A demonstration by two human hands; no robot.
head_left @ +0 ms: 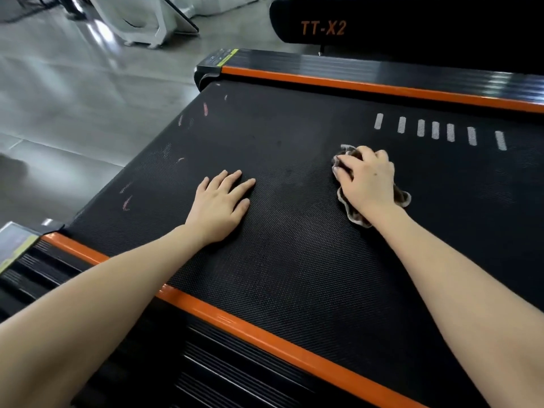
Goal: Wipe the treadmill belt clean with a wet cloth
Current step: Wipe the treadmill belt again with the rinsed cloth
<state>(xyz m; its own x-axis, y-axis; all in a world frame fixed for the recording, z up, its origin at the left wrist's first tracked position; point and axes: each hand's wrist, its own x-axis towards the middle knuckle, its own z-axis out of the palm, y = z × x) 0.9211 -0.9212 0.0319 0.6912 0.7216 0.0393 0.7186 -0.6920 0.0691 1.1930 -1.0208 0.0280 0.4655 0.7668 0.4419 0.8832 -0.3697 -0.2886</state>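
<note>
The right hand (366, 179) presses a bunched wet cloth (351, 213), fingers curled over it, onto the treadmill belt (294, 260); the left hand (220, 201) lies flat and empty beside it. Pale smears (127, 203) (probably unwiped) lie leftward, nearer the left hand.

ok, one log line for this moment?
phase: wiping | left hand: flat on belt | right hand: grips cloth on belt | streaks: pink, belt's left end
</note>
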